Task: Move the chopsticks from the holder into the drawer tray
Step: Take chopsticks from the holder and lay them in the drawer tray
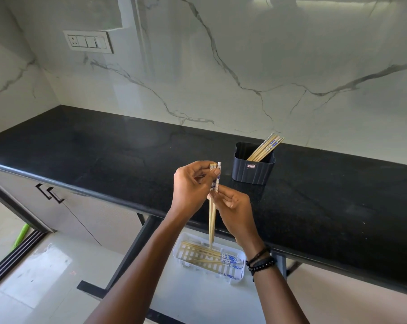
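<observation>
A: Head view shows your left hand (pixel 192 183) pinching the patterned tops of a small bundle of chopsticks (pixel 212 220), and your right hand (pixel 235 206) gripping the same bundle just below; it hangs upright, tips down over the white slotted tray (pixel 181 247).

B: What's in the tray?

A: Several blue-and-white-ended chopsticks (pixel 221 258) lie lengthwise in it. More chopsticks (pixel 265 148) lean against the right side of the dark ribbed holder (pixel 252 169), which stands on the black stone counter (pixel 104 155), beyond your hands and to the right.

B: Anything in your way?

A: Your right wrist, with its dark beaded bracelets (pixel 261 261), covers the tray's right end. The counter's front edge sits just behind the bundle.

B: And the room?

A: White marble-veined wall with a switch plate (pixel 88 42) at upper left, grey cabinet doors (pixel 57 206) with dark handles below left, pale floor tiles, something green (pixel 21 237) by the floor track.
</observation>
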